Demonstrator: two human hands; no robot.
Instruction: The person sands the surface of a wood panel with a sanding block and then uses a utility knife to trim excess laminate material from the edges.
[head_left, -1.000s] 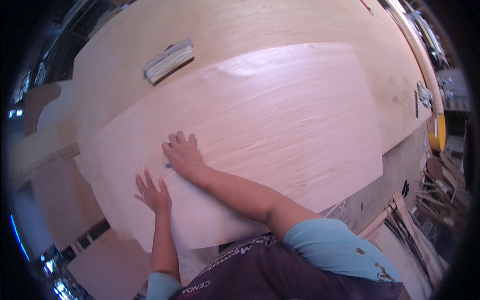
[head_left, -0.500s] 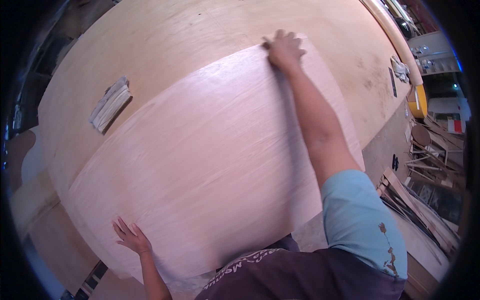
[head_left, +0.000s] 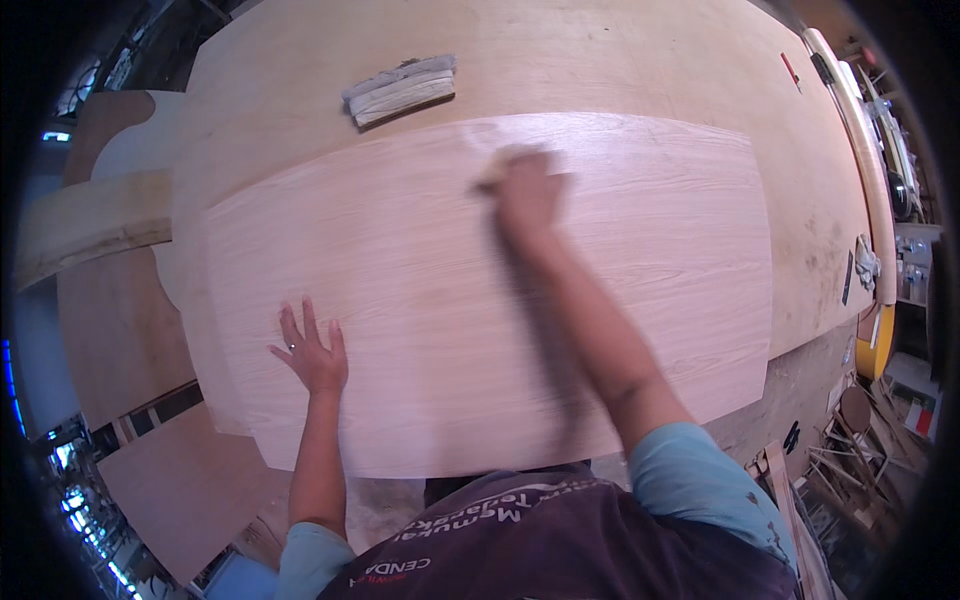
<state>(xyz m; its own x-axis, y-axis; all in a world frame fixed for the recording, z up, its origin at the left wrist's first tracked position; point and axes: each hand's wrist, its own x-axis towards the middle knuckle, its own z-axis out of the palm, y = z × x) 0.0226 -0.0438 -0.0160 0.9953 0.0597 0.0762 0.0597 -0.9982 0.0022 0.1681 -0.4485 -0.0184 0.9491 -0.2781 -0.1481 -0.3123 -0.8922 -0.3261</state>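
A large pale wood-grain sheet (head_left: 430, 300) lies flat in front of me. My left hand (head_left: 318, 355) rests on its left part, palm down with fingers spread and a ring on one finger. Across the far middle of the sheet, my right hand (head_left: 530, 190) is smeared by motion, its fingers curled. A pale yellowish edge shows at its left side, and what it holds is too blurred to name. Just beyond the sheet's far edge lies a block-shaped bundle (head_left: 400, 92), greyish on top and cream along its side.
Underneath is a bigger wooden board (head_left: 620, 60). A long roll (head_left: 872, 170) runs along its right edge, near a crumpled white cloth (head_left: 867, 262) and a red pen-like thing (head_left: 790, 70). Cut panels (head_left: 120, 330) stand at left; wood scraps (head_left: 850, 450) lie on the right floor.
My right hand has swept from the sheet's far right corner back toward the middle, its spread fingers now curled. The view has turned. My left hand stays flat on the sheet.
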